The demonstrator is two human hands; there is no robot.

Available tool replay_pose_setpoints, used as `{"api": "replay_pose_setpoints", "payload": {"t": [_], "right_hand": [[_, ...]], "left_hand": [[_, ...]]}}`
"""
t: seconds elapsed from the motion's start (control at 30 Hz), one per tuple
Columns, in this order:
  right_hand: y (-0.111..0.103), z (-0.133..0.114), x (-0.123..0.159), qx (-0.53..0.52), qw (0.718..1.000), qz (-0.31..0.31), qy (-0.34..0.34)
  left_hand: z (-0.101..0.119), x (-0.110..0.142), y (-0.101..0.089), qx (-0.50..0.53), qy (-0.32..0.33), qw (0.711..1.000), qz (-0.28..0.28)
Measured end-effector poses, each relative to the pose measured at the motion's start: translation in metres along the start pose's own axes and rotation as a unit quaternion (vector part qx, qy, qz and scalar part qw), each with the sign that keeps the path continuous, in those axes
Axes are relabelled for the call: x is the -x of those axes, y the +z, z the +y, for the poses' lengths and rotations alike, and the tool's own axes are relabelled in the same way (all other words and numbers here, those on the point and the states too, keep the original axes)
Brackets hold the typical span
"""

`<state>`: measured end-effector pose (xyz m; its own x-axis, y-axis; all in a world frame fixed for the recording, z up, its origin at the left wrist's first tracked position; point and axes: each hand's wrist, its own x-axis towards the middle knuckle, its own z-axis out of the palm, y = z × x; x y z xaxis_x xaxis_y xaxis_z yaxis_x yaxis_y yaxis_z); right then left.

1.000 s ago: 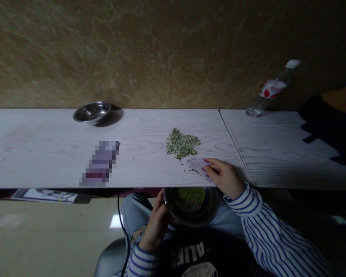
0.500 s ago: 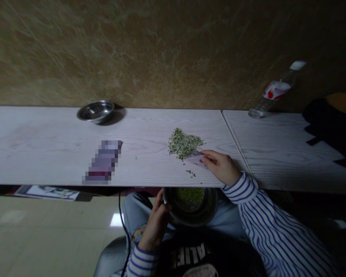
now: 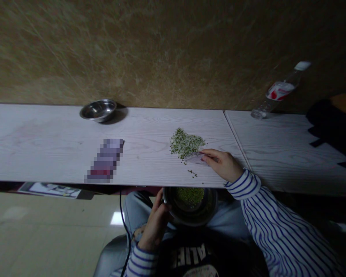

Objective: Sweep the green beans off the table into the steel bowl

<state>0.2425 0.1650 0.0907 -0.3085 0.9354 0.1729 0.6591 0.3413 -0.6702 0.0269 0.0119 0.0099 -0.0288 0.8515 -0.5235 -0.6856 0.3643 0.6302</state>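
My left hand (image 3: 156, 221) grips the left rim of a metal bowl (image 3: 190, 218) over my lap, just below the table edge. Green beans (image 3: 190, 197), small like mung beans, lie inside it. Pinched in my right hand (image 3: 223, 163) is a thin, clear, card-like sheet (image 3: 196, 157), its edge against the near side of a pile of green beans mixed with white grains (image 3: 186, 143) on the table. Several loose beans (image 3: 192, 173) are scattered between the pile and the table edge.
On the pale wooden table (image 3: 150, 161) stand a small metal bowl (image 3: 99, 110) at the back left and a plastic bottle (image 3: 279, 91) at the back right. A pixelated flat object (image 3: 105, 159) lies at the left. Dark cloth (image 3: 328, 130) lies far right, past a table seam.
The clear sheet now shows more plainly, tilted up against the pile's near edge. My right hand has barely shifted. The left hand keeps its hold; the view has moved slightly.
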Motion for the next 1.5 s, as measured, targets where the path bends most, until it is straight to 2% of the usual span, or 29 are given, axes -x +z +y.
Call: {"api": "replay_pose_setpoints", "payload": {"t": [0.63,0.87,1.1,1.27,1.5], "right_hand": [[0.004,0.003,-0.007,-0.008,1.000,-0.016,-0.016],[0.007,0.004,-0.009,-0.013,0.999,-0.018,-0.033],[0.011,-0.005,-0.016,-0.024,0.999,-0.022,-0.041],[0.012,-0.010,-0.020,-0.031,0.998,-0.042,-0.046],[0.005,-0.002,-0.019,-0.052,0.993,-0.085,-0.070]], "left_hand": [[0.001,0.002,0.000,-0.002,0.010,1.000,0.012],[0.002,0.001,-0.003,0.003,0.011,1.000,-0.001],[0.003,0.002,-0.004,-0.006,0.010,1.000,0.005],[0.005,0.003,-0.004,-0.006,0.014,1.000,0.007],[0.006,0.005,-0.005,0.009,0.019,1.000,0.006]]}}
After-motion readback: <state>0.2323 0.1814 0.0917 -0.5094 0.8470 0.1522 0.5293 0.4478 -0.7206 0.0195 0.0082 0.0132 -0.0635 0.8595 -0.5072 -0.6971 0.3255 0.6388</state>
